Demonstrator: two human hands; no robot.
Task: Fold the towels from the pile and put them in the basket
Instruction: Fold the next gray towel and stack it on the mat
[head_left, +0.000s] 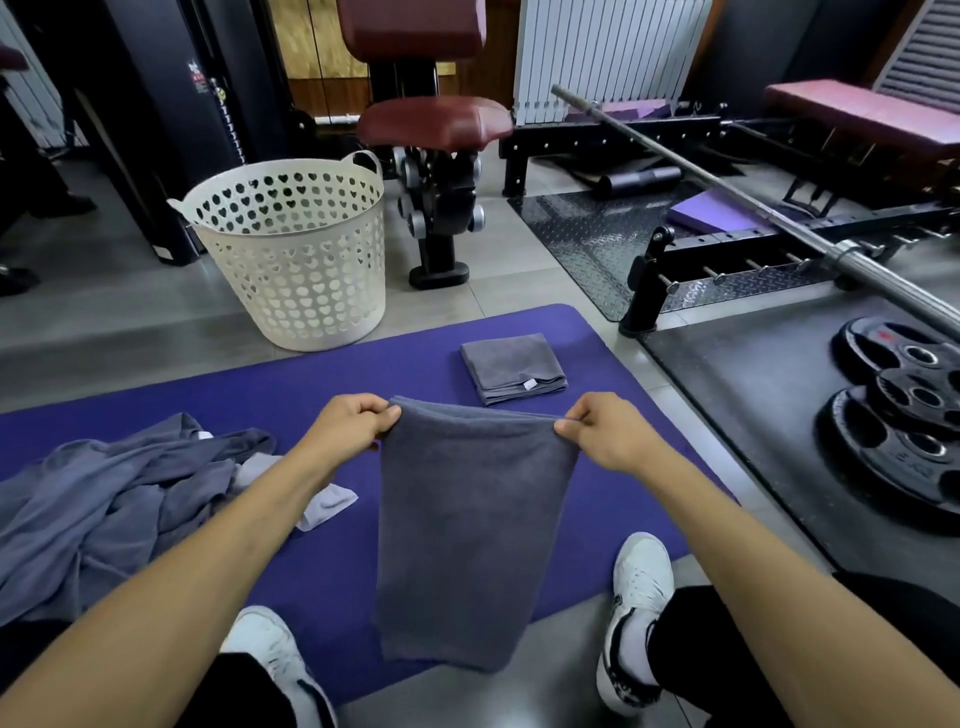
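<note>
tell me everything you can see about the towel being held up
The held towel is dark grey, soft terry-like cloth, doubled over so layered edges show along its top. It hangs as a long vertical panel above the purple mat, its lower end near the shoes. The left hand and right hand pinch its two upper corners; nothing else visibly touches it.

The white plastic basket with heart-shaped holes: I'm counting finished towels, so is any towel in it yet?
No, the white plastic basket looks empty, and one folded grey towel lies on the purple mat.

Purple mat (426, 364) on grey tiled floor (130, 322): folded towel (511, 368) far, crumpled towel pile (104, 499) left, white basket (291, 249) beyond
</note>
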